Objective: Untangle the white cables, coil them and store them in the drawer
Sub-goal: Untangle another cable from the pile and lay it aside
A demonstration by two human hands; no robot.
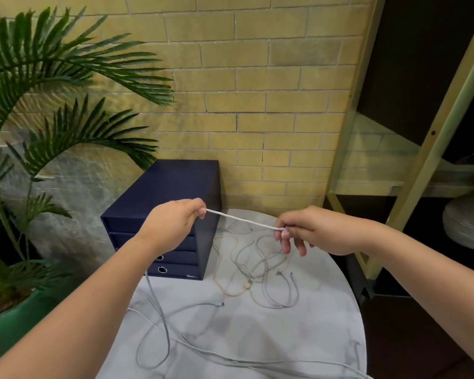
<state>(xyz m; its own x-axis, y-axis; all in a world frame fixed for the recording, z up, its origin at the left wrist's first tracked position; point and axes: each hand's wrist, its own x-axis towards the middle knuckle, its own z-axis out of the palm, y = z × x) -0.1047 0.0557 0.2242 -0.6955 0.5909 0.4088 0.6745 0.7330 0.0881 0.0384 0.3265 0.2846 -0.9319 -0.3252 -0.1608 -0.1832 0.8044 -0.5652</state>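
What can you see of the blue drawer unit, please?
The drawer unit is a dark navy, matte box, perhaps board, standing upright at the back left of the table, close to the brick wall. Its front shows stacked drawers, all shut; the two lowest have round ringed finger holes. The left hand, pinching a cable, hides part of the front.

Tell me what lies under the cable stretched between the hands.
Beneath the stretched cable, a loose tangle of white cables lies on the marble table; the right hand covers part of it.
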